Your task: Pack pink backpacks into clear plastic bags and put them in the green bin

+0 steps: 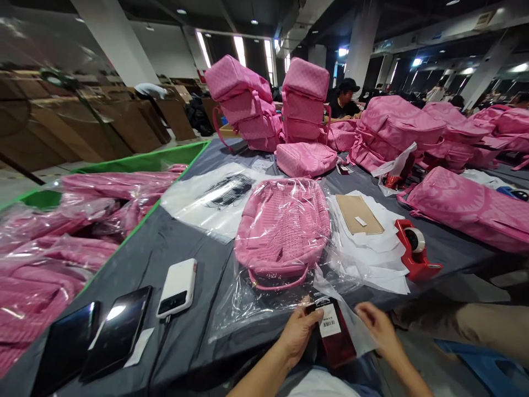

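We are seeing a dark red rectangular tag (339,348) tilting at five o'clock, its white barcode label (329,324) facing up. A thin translucent white sheet (359,330) is hanging at its three o'clock. Towards eleven, a pink quilted fabric backpack (285,226) is lying inside a clear plastic bag (237,309).

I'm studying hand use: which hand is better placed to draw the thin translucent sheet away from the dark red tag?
Probably the right hand: it is at the right edge of the translucent sheet, while the left hand grips the dark red tag.
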`<state>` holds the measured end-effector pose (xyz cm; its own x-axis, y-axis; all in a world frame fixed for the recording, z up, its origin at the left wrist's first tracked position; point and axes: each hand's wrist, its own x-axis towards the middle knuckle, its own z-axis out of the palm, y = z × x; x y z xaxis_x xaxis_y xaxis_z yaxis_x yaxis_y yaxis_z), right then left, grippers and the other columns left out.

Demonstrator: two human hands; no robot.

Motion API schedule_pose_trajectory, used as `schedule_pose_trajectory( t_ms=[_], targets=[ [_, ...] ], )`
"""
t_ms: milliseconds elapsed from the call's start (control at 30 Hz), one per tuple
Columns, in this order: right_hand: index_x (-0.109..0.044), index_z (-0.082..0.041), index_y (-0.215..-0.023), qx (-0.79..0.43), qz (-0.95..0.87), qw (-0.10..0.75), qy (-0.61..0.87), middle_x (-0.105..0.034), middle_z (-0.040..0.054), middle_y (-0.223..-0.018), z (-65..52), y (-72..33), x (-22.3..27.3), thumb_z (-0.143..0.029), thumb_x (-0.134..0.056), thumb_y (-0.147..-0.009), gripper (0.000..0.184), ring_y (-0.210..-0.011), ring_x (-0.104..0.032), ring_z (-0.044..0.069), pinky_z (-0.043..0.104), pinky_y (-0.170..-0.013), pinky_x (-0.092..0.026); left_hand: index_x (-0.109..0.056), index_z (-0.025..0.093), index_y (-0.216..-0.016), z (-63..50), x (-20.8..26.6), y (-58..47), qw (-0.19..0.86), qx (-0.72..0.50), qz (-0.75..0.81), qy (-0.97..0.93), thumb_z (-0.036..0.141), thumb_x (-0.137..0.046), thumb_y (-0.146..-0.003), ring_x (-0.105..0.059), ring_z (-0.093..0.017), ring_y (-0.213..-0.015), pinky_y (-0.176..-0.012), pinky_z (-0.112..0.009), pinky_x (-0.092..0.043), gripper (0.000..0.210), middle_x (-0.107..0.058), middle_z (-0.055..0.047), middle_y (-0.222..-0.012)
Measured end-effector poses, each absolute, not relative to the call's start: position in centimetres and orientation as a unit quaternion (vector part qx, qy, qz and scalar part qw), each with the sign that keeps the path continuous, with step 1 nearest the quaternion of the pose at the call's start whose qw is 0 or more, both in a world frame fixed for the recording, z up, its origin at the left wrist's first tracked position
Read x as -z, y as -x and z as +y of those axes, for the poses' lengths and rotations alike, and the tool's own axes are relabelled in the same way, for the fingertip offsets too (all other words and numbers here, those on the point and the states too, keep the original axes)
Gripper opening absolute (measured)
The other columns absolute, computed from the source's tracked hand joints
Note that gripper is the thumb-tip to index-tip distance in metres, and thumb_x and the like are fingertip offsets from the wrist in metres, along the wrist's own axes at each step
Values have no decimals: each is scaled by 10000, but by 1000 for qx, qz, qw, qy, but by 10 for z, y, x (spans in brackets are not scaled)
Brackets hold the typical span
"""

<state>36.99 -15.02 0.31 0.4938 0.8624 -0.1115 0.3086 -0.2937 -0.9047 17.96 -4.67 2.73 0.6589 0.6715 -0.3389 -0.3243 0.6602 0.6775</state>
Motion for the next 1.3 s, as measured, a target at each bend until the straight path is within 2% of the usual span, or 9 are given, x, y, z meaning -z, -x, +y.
schedule_pose_trajectory(
  t_ms=[133,333,667,867,1000,1067,1133,1200,1300],
  targets=[
    [-687,-205,-1182,-400,-383,451,700,-758,110,-1029,-155,-379,-28,-687,-698,-726,665,-975,-713,288,382,-822,-580,-766,167,-969,-54,-23,-186,839,-311,320,-310,408,-987,-557,-699,-236,-908,-883,-337,-513,526,-784,-88,-973],
    [-664,-206,-843,-363,-406,420,726,-724,26,-780,-147,-341,-13,-600,-735,-682,431,-753,-670,240,328,-725,-534,-763,159,-978,-56,-25,-177,864,-284,305,-284,479,-965,-591,-695,-228,-895,-843,-318,-514,542,-779,-97,-972],
    [-609,-227,-794,-286,-393,415,769,-689,17,-727,-161,-362,0,-712,-743,-655,523,-654,-631,211,286,-611,-515,-528,216,-915,-57,-1,-196,798,-373,374,-291,364,-983,-483,-546,-125,-553,-531,-234,-446,645,-560,89,-620],
    [-587,-248,-779,-137,-447,359,808,-581,-29,-623,-166,-373,-6,-799,-647,-750,555,-542,-560,165,253,-535,-476,-496,231,-690,-43,4,-206,766,-239,385,-455,470,-846,-668,-482,-135,-401,-501,-284,-438,424,-511,71,-482],
    [-591,-250,-804,-94,-522,363,766,-628,-5,-625,-167,-366,6,-725,-514,-912,493,-490,-594,167,253,-513,-490,-562,238,-622,-38,-18,-187,710,-228,357,-563,319,-826,-736,-656,-237,-652,-762,-352,-516,298,-586,2,-564],
    [-628,-240,-869,-20,-547,356,758,-695,37,-683,-170,-360,13,-606,-462,-994,421,-528,-663,196,265,-525,-506,-697,238,-778,-31,-39,-180,642,-261,286,-661,242,-737,-820,-678,-302,-995,-1002,-387,-448,59,-707,-84,-831],
    [-677,-216,-943,58,-590,324,737,-745,76,-757,-176,-353,17,-438,-455,-1036,327,-585,-714,211,264,-550,-523,-743,250,-993,-20,-58,-182,590,-263,166,-745,185,-620,-879,-587,-327,-1234,-1135,-426,-340,179,-721,-126,-1124],
    [-711,-197,-1012,113,-638,290,704,-778,100,-841,-183,-345,20,-285,-481,-1027,247,-651,-745,206,255,-600,-547,-747,265,-948,-9,-69,-192,571,-220,53,-789,144,-572,-871,-577,-328,-1239,-1153,-454,-325,226,-726,-119,-1126],
    [-714,-205,-1102,173,-669,293,661,-796,105,-986,-194,-333,23,-151,-523,-987,230,-768,-768,193,244,-681,-571,-688,268,-687,2,-66,-205,554,-159,-13,-817,141,-604,-837,-655,-321,-959,-1063,-478,-424,214,-703,-110,-780]
  ],
)
